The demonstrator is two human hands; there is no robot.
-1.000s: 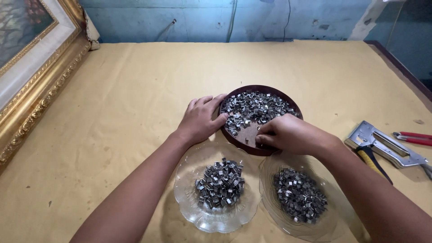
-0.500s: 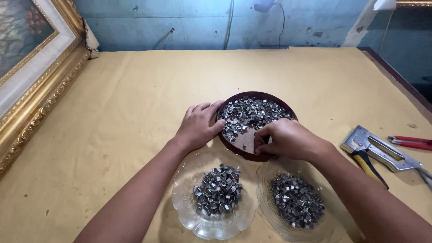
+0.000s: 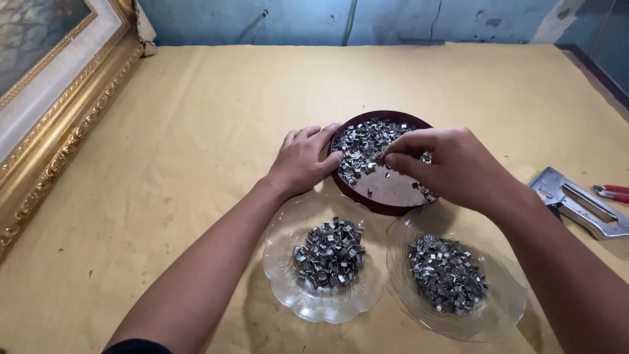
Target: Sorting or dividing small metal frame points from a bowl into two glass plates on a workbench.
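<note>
A round dark brown tray (image 3: 357, 195) on the table holds a heap of small silvery metal pieces (image 3: 364, 145). My left hand (image 3: 303, 157) rests on the tray's left rim, fingers curled against it. My right hand (image 3: 447, 165) hovers over the tray with fingertips pinched together among the metal pieces; whether a piece is between them is hidden. Nearer me stand two clear glass dishes: the left glass dish (image 3: 282, 275) and the right glass dish (image 3: 504, 308), each with a pile of the same metal pieces.
A metal staple gun (image 3: 576, 203) lies at the right, with red-handled pliers (image 3: 612, 192) beyond it. A large gold picture frame (image 3: 59, 131) leans along the left edge. Tan paper (image 3: 196, 118) covers the table; a blue wall runs along the far side.
My right hand has lifted off the near part of the tray and moved up over the heap, fingertips now pinching among the pieces. The left hand stays on the rim.
</note>
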